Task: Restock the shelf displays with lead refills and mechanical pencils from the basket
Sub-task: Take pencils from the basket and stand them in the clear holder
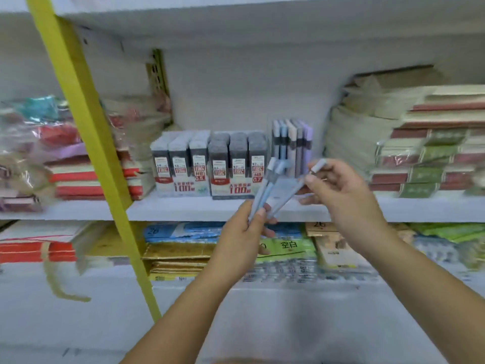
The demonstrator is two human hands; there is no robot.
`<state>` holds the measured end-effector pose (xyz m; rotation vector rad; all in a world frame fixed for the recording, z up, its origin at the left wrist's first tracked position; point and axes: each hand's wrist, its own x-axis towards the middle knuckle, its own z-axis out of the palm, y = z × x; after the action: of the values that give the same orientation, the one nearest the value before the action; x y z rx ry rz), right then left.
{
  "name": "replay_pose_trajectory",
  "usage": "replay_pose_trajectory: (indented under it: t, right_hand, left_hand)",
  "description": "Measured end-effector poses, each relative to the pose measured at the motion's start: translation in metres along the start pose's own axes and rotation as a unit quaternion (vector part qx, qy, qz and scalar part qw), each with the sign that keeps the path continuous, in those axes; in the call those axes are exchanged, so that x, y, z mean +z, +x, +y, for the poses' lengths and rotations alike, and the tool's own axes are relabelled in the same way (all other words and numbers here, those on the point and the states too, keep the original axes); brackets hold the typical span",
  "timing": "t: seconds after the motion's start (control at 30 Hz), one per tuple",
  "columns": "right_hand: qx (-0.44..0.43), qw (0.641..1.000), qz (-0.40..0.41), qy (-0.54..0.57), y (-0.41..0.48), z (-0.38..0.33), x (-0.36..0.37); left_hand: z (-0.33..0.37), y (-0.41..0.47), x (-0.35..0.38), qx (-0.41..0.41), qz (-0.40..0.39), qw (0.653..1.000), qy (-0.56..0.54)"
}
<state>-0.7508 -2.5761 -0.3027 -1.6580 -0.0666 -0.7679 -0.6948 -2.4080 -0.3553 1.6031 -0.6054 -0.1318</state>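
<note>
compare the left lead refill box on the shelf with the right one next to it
The left refill box has pale, whitish tops; the right refill box has darker grey tops. The left one reads HB 0.5, the right one HB 0.7. Both stand upright side by side on the shelf, three columns each, with red 100 labels.

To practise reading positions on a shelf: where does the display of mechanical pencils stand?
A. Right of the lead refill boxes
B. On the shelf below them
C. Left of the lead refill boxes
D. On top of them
A: the mechanical pencil display stands just right of the two lead refill boxes, on the same shelf.
</note>
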Motion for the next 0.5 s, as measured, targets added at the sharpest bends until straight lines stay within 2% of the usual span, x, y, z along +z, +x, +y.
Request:
replay_pose_trajectory:
  t: [0.13, 0.23, 0.37, 0.5]
  right_hand:
    - [-0.158, 0.985, 0.032, -0.065, 0.051, -0.048, -0.012]
    - [-0.229, 0.960, 0.031, -0.156, 0.077, -0.061, -0.007]
    - [-0.226, 0.924, 0.005, -0.310, 0.098, -0.047, 0.008]
    - [-0.182, 0.900, -0.030, -0.395, 0.104, -0.026, 0.015]
  left_hand:
    - [0.013, 0.025, -0.010, 0.033, 0.082, 0.996, -0.012]
    - [0.010, 0.037, -0.016, 0.033, 0.113, 0.993, -0.009]
    - [0.003, 0.045, -0.017, 0.031, 0.110, 0.993, -0.001]
    - [-0.001, 0.051, -0.014, 0.030, 0.086, 0.996, 0.001]
